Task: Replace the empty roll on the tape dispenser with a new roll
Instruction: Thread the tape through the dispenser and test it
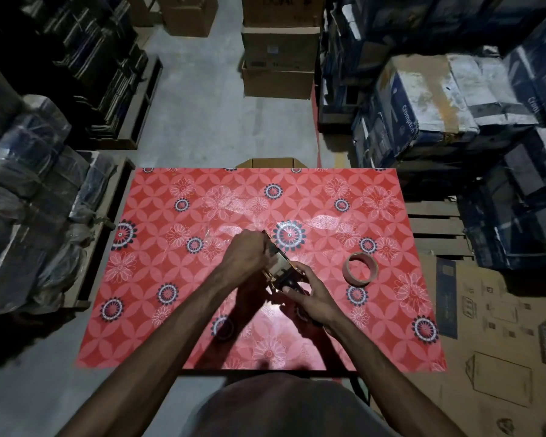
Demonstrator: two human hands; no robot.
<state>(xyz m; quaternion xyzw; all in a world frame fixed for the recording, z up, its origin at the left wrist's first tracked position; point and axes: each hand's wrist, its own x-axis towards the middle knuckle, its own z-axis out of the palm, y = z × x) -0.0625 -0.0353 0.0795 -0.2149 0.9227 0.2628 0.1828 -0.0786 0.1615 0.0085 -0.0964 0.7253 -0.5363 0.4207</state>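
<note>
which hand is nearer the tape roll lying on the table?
Right. The right hand, holding the dispenser, sits just left of the tape roll; the left hand is farther left, beyond the dispenser.

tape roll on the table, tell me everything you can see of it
The tape roll is a ring with a wide open centre, tan to pinkish in this dim light, looking like a cardboard core with little or no tape visible on it. It lies flat on its side on the red flowered table, to the right of both hands. Nothing touches it but the tabletop.
</note>
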